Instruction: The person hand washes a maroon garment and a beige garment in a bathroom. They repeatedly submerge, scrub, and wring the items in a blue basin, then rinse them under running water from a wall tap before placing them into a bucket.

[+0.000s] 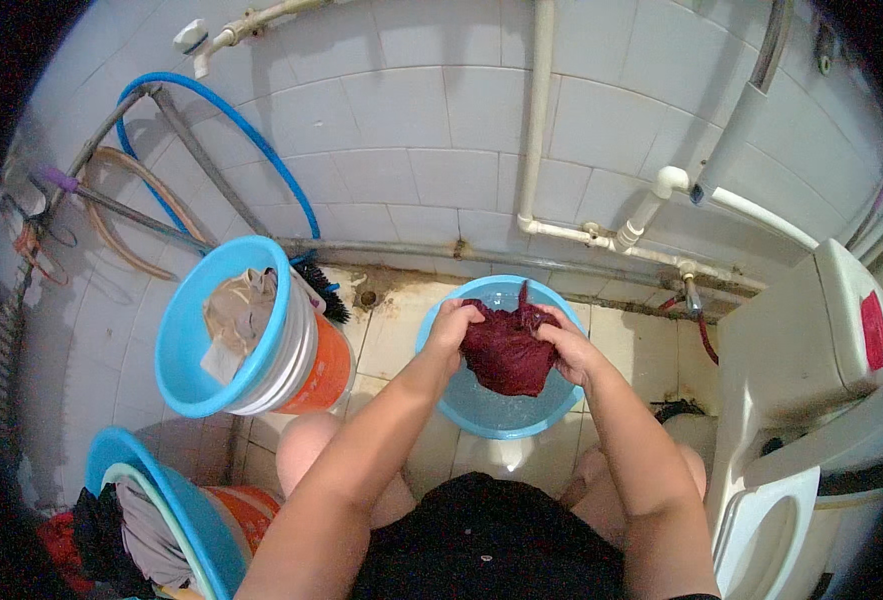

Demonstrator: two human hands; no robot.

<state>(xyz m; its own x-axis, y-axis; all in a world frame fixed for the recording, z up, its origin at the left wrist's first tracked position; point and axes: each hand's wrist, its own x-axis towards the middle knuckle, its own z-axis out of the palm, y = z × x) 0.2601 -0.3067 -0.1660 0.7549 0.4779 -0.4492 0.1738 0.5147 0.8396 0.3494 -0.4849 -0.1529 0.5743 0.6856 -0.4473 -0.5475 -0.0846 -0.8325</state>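
No txt can be clearly read. Pale lettering-like marks are carried on the orange panel (327,368) of the upper-L bucket (286,365), too sm. & blurred; similar marks are shown on the lower-L bucket's orange side (245,508), partly hidden.

Glare whitens the floor (509,460), wall tiles (396,110) bend, corners blacken.

We lose some fingers of the left hand (451,331) behind the dark-red cloth (509,354), plus the blue basin's middle (502,385), between its rims.
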